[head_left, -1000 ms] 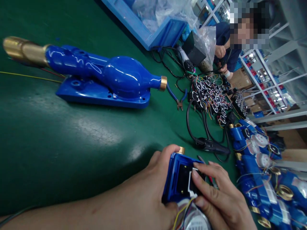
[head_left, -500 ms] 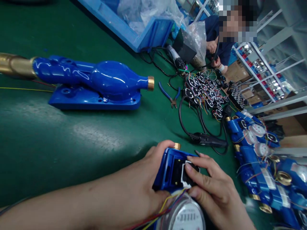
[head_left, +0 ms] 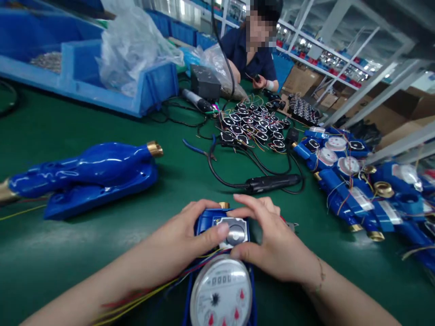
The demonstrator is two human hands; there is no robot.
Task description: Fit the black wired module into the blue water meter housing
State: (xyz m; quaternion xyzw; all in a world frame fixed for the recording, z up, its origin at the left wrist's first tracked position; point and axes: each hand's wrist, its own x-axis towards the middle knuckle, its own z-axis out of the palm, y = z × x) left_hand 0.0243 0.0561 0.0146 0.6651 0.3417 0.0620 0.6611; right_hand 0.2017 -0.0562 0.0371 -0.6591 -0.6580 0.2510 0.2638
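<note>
A blue water meter [head_left: 253,290] with a round counter dial [head_left: 222,290] stands in front of me. Above the dial, a module with a white gasket and a grey round face [head_left: 237,234] sits in the meter's housing. My left hand [head_left: 195,231] grips the housing's left side, thumb pressed on the module. Curled around the right side is my right hand [head_left: 268,235], its thumb at the module's near edge and its fingers at the far edge. Red, yellow and blue wires [head_left: 146,296] run left from the meter, under my left forearm.
Another blue meter body [head_left: 102,165] lies on its face at left. Beyond are a blue bin [head_left: 158,86], pliers [head_left: 195,147], a corded black tool [head_left: 272,182] and several wired black modules [head_left: 254,122]. Meters [head_left: 353,190] crowd the right. A co-worker [head_left: 258,63] sits opposite.
My view has tilted up and swung, bringing the dial fully into sight. My left thumb has moved onto the module; my right fingers have shifted off its face to its edges, uncovering the round face.
</note>
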